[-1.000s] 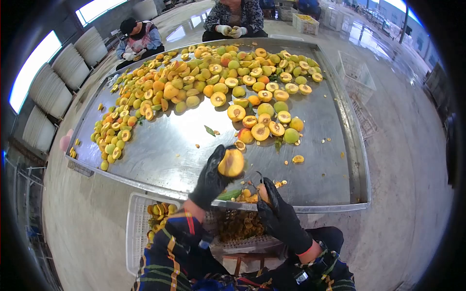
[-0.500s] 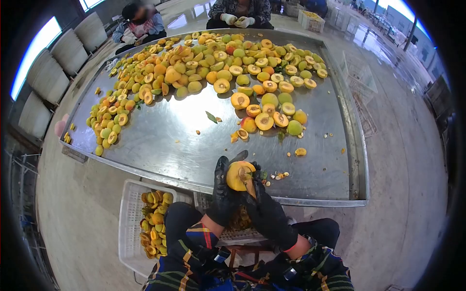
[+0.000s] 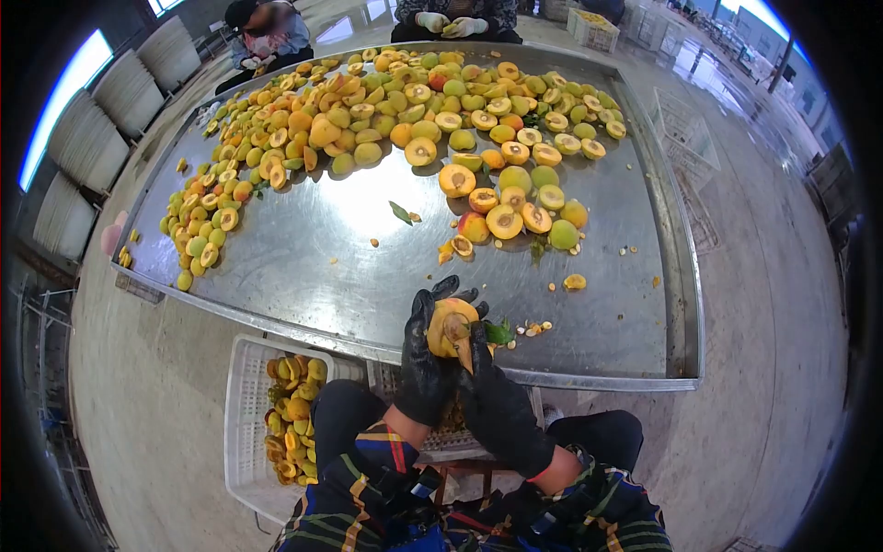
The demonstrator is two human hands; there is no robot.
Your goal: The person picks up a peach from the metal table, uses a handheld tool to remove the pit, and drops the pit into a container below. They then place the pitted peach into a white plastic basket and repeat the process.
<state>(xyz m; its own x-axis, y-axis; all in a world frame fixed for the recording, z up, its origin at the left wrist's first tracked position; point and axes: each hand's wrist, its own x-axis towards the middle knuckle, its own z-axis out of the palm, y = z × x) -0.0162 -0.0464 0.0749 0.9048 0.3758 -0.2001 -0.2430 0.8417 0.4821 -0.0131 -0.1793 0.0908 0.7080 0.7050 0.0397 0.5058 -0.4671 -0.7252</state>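
Note:
My left hand point(image 3: 424, 354), in a black glove, is closed around a halved yellow peach point(image 3: 441, 333) just over the table's near edge. My right hand point(image 3: 498, 405), gloved in black too, grips a tan-handled pitting tool point(image 3: 464, 355). The tool's head lies against the middle of the peach's cut face; its exact shape is hard to make out. Just beyond my right fingers, a green leaf point(image 3: 498, 332) and several small pale pit pieces point(image 3: 533, 328) lie on the metal table point(image 3: 313, 267).
Many peaches point(image 3: 354, 124), whole and halved, spread across the table's far and left parts. A raised rim borders the table. Below on the left, a white crate point(image 3: 246, 432) holds peach pieces point(image 3: 294, 419). Two co-workers with gloved hands point(image 3: 451, 25) sit at the far side.
The peach is turned slightly in my left hand, and the tool covers more of its cut face. My left fingers are raised more behind the peach. The view has shifted a little.

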